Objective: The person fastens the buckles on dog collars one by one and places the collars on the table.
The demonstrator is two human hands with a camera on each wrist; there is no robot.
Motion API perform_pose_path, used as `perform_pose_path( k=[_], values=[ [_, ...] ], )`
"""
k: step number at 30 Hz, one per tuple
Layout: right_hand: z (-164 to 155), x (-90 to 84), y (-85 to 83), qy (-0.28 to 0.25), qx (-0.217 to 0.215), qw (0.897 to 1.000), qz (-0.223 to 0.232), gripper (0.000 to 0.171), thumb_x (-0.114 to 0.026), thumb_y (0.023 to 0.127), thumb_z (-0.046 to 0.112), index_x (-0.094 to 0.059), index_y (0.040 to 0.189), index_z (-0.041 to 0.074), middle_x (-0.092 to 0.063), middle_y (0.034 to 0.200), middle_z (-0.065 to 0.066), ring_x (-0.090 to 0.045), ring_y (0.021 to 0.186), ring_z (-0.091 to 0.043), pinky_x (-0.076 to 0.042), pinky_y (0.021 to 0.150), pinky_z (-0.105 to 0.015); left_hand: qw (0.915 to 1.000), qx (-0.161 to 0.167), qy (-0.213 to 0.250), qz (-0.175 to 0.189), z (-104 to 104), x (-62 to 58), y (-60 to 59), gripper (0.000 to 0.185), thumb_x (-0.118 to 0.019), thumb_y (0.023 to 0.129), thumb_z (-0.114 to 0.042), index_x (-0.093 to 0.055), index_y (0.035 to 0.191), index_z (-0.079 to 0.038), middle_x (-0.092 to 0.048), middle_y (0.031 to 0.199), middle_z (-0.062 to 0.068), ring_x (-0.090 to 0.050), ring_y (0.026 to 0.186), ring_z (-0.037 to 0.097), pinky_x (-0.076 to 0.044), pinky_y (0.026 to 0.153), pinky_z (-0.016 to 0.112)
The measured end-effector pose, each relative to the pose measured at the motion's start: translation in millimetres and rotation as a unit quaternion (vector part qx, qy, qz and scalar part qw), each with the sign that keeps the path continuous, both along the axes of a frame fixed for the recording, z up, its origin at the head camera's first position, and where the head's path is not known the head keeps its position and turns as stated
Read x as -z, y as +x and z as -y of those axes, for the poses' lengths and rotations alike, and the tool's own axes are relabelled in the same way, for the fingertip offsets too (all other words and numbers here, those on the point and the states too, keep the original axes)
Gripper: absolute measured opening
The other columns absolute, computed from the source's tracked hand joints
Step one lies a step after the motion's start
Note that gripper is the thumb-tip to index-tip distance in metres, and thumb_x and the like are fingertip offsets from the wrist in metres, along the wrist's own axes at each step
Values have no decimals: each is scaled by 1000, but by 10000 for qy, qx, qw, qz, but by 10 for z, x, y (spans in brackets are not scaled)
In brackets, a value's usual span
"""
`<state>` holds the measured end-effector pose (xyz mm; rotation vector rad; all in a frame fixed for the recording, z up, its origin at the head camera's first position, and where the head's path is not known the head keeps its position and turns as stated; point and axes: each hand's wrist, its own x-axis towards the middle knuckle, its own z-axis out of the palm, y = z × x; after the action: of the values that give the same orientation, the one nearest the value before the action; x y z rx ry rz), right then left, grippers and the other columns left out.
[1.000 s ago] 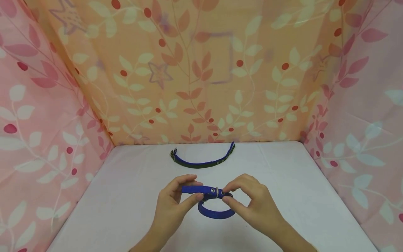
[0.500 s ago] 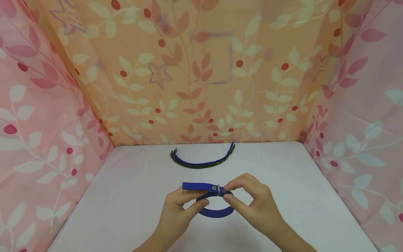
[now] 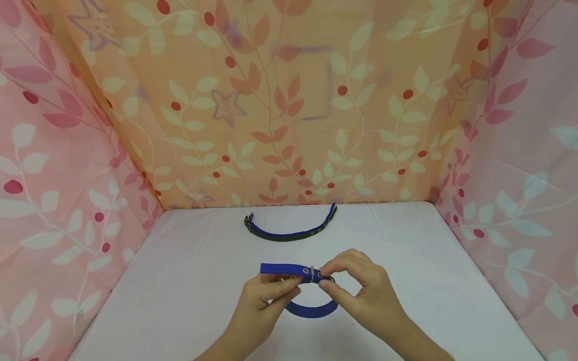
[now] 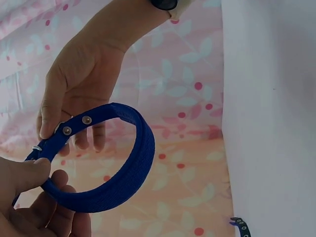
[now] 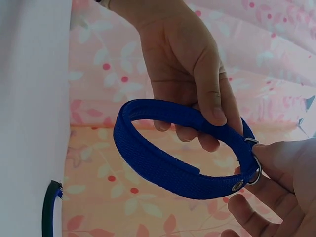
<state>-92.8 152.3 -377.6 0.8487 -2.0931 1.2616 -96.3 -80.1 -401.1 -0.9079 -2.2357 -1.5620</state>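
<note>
A white worktop [image 3: 406,281] sits inside a booth of leaf-patterned cloth, pink at the sides and orange at the back. Nearest the viewer, both hands hold a blue collar [image 3: 311,306] of woven webbing just above the worktop's middle. It is bent into a closed ring, and its near arc bows toward the person. Its free end [image 3: 280,268] is a flat strip with metal eyelets that runs level from the buckle out to the left, so the long axis of that tail lies left to right across the view. The left hand [image 3: 264,306] has its thumb and fingers curled onto the strap; in the right wrist view the thumb presses on the outer face of the band while the other fingers [image 5: 170,123] lie behind it. The right hand [image 3: 361,291] pinches the collar at the metal buckle [image 3: 311,273], thumb and forefinger closed together on it. In the left wrist view the ring [image 4: 118,168] appears as a wide oval with two eyelets showing near the right thumb. Farther back, well apart from the hands and near the rear cloth wall, a second collar [image 3: 291,231], dark with a blue edge, lies open on the worktop in a shallow curve, its ends pointing left and right.
</note>
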Motion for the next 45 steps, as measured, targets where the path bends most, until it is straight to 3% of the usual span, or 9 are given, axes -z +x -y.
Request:
perform_pose_path(
  k=[6,12,14,23,29,32,36,40,45],
  values=[
    [6,-5,-3,16,21,10000,-95,32,-87,81,6,-74,104,24,-72,97,10,-65,95,-9,-51,86,-18,9993,256,-71,-265,-1,2,2,26,-70,95,-2,-78,118,-11,-73,113,-1,-69,95,17,-62,76,28],
    [-5,1,-4,90,-15,9999,-41,33,-87,82,7,-73,106,24,-72,100,11,-65,97,-9,-51,88,-18,9979,104,221,-599,12,-1,-9,26,-70,94,1,-79,116,-10,-73,114,1,-66,99,15,-59,76,26],
    [-7,10,-10,146,-44,9998,-98,35,-87,81,7,-72,108,24,-72,101,11,-65,98,-9,-50,89,-18,9984,34,277,-490,15,-7,-4,27,-69,95,1,-79,116,-12,-73,114,-1,-66,99,14,-58,74,26],
    [2,26,-25,133,-3,9988,-475,40,-88,76,3,-72,109,20,-73,109,5,-64,106,-14,-50,94,-17,9960,-79,353,819,-1,-24,20,35,-74,96,-16,-65,129,-21,-73,117,-3,-73,101,17,-60,86,29],
    [56,35,-19,104,-353,9953,-894,20,-82,88,13,-71,105,15,-74,111,-2,-63,106,-19,-48,97,-18,9840,205,397,1726,-27,-15,33,39,-80,90,-19,-59,123,-19,-77,103,-4,-75,93,16,-60,83,26],
    [86,25,-33,121,-512,9910,-1230,12,-78,93,19,-72,102,14,-75,107,-3,-63,103,-21,-46,98,-22,9842,359,285,1707,-35,-1,44,36,-82,89,-22,-61,118,-18,-77,101,-4,-75,91,13,-60,81,25],
    [108,3,-57,212,-561,9854,-1593,10,-78,93,19,-74,100,12,-76,99,0,-63,97,-19,-44,95,-27,9889,528,372,1339,-36,19,38,31,-81,90,-21,-63,115,-16,-77,101,-1,-76,91,14,-61,79,28],
    [103,-4,-73,298,-502,9839,-1688,11,-78,93,19,-75,101,12,-75,96,3,-63,94,-17,-44,92,-28,9930,450,588,920,-41,26,26,29,-81,88,-18,-66,113,-15,-77,101,2,-76,90,15,-62,78,30],
    [77,12,-94,385,-443,9838,-1694,10,-79,92,18,-75,100,13,-75,95,4,-63,93,-17,-44,91,-28,9924,383,782,867,-52,23,29,24,-82,88,-16,-72,110,-15,-76,101,3,-75,89,16,-63,76,32]
  ],
)
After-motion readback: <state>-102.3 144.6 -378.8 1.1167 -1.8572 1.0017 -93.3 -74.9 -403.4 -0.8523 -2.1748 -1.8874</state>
